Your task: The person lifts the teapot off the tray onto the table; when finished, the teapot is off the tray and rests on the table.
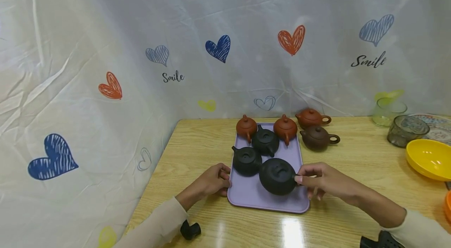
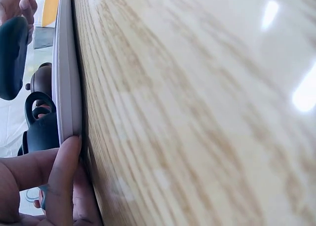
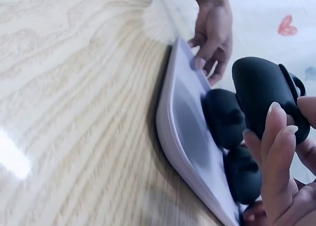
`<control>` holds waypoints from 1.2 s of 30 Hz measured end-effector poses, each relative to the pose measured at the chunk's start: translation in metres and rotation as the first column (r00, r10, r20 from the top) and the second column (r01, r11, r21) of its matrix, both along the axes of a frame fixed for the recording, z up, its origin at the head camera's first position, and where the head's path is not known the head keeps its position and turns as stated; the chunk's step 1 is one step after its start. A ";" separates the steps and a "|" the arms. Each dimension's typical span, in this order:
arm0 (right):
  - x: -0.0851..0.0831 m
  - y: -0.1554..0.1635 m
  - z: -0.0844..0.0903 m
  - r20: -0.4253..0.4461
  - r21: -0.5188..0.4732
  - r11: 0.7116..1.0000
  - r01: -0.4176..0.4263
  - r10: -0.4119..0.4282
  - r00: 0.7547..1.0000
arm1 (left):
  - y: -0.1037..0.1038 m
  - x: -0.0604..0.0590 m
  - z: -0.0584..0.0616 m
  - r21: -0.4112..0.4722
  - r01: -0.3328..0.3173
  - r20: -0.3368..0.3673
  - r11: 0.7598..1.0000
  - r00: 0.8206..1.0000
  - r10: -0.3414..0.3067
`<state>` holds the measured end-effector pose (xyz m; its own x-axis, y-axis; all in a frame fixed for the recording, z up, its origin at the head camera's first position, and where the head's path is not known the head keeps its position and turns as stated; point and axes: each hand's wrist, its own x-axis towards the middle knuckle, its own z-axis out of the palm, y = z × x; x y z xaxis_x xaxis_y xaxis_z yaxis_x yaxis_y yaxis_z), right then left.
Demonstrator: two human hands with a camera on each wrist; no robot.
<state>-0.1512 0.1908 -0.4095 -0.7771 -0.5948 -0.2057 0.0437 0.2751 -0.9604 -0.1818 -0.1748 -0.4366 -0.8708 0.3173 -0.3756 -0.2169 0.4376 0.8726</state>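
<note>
From the head view, my right hand (image 1: 324, 181) grips the big black teapot (image 1: 277, 176) at its near-right side, fingers and thumb pinched on what seems to be its handle, though that part is hidden under my fingers. The teapot sits over the near end of the purple tray (image 1: 251, 195), and I cannot tell whether it rests on the tray or is lifted just off it. My left hand (image 1: 213, 180) is across the teapot from my grip, fingers curled onto the tray's left edge. Just beyond the held teapot, touching or nearly touching it, is a second black teapot (image 1: 246, 160), then a third black teapot (image 1: 265, 141) further back, with two red-brown teapots (image 1: 246, 126) at the far end of the tray. Off the tray, beyond my right hand, stand a brown teapot (image 1: 318, 137) and another reddish one on the wooden table (image 1: 352, 162) — and further to my right a yellow bowl (image 1: 428, 158) and a smoky glass bowl (image 1: 406, 130). From the left wrist view, my left thumb (image 2: 64, 176) presses against the tray's rim (image 2: 66, 88), the rest of the fingers curled under it, with dark teapots showing behind the rim. From the right wrist view, my right fingers (image 3: 274, 157) wrap the black teapot's (image 3: 261, 95) side — the other black teapots lie just below it on the tray (image 3: 182, 117), and my left hand (image 3: 215, 31) holds the tray's far edge.
</note>
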 end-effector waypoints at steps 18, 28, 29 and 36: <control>-0.016 0.051 0.000 -0.059 -0.033 0.999 -0.039 0.037 0.998 | 0.000 0.000 0.000 -0.009 0.005 -0.004 1.000 1.000 -0.005; -0.032 0.079 -0.003 -0.065 -0.009 1.000 -0.010 0.010 0.998 | 0.000 0.000 0.000 -0.012 0.011 0.001 1.000 1.000 -0.011; -0.033 0.082 -0.004 -0.067 -0.007 1.000 -0.007 0.007 0.998 | 0.000 0.000 0.000 -0.013 0.011 0.000 1.000 1.000 -0.011; -0.041 0.101 -0.009 -0.067 0.025 1.000 0.010 -0.008 0.998 | 0.000 0.000 0.000 -0.015 0.008 -0.003 1.000 1.000 -0.008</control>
<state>-0.1923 0.2922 -0.4182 -0.7952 -0.5826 -0.1681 -0.0180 0.2997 -0.9539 -0.1817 -0.1748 -0.4366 -0.8696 0.3181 -0.3776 -0.2107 0.4526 0.8665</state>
